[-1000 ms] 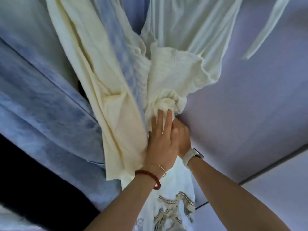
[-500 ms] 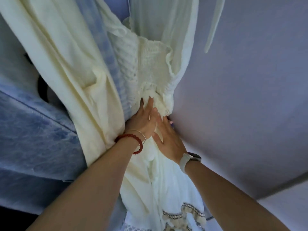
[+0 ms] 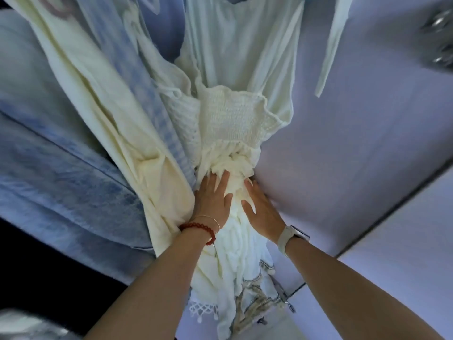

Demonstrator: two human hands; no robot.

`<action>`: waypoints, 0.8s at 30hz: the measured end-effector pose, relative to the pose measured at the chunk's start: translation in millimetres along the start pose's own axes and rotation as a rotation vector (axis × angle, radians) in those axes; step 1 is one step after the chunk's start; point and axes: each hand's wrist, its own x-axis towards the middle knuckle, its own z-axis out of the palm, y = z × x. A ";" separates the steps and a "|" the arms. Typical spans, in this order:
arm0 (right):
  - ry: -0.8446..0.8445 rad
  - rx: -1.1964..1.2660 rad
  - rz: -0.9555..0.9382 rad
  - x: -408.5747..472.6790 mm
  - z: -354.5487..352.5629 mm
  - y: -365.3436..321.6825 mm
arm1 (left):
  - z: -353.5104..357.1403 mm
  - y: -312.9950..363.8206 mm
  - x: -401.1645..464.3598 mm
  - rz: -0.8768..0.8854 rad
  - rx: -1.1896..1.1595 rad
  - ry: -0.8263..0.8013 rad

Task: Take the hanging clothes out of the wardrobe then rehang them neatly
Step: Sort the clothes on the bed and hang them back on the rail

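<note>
Several pale garments hang from above and bunch together in the middle of the head view. A cream smocked dress (image 3: 235,123) hangs in front, its skirt gathered into a wad (image 3: 232,163). My left hand (image 3: 212,200), with a red bead bracelet, presses flat with straight fingers against the left side of the gathered skirt. My right hand (image 3: 262,209), with a white watch, lies flat against the right side of it. A long cream garment (image 3: 103,99) hangs to the left, and a pale white-green top (image 3: 235,47) hangs behind. A blue patterned garment (image 3: 157,104) shows between them.
A blue fabric panel (image 3: 49,163) fills the left side. The pale lilac wardrobe wall (image 3: 355,143) fills the right, with a dark seam (image 3: 392,200) and metal hardware (image 3: 438,45) at the upper right. A loose white strap (image 3: 331,45) dangles near the wall. Lace and tasselled hems (image 3: 250,298) hang below.
Both hands have moved apart on the gathered skirt and now lie flat on either side of it. The view has tilted, showing more of the hanging garments above.
</note>
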 end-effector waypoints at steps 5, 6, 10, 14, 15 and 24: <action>-0.017 -0.029 0.161 -60.7 -25.7 -29.2 | -9.0 25.0 -57.8 -0.009 -0.075 -0.136; -0.003 -0.023 0.179 -76.0 -32.0 -39.4 | -13.7 30.3 -72.2 -0.005 -0.090 -0.165; 0.036 0.070 0.290 -145.1 -59.9 -90.3 | -40.8 41.6 -134.1 -0.006 -0.136 -0.173; 0.045 0.112 0.324 -202.7 -83.4 -142.8 | -81.9 42.2 -192.0 0.009 -0.133 -0.150; 0.054 0.129 0.330 -213.9 -87.8 -155.1 | -93.9 41.2 -205.0 0.011 -0.142 -0.133; 0.157 0.146 0.209 -236.4 -132.5 -244.4 | -186.8 24.7 -265.1 0.130 -0.111 0.212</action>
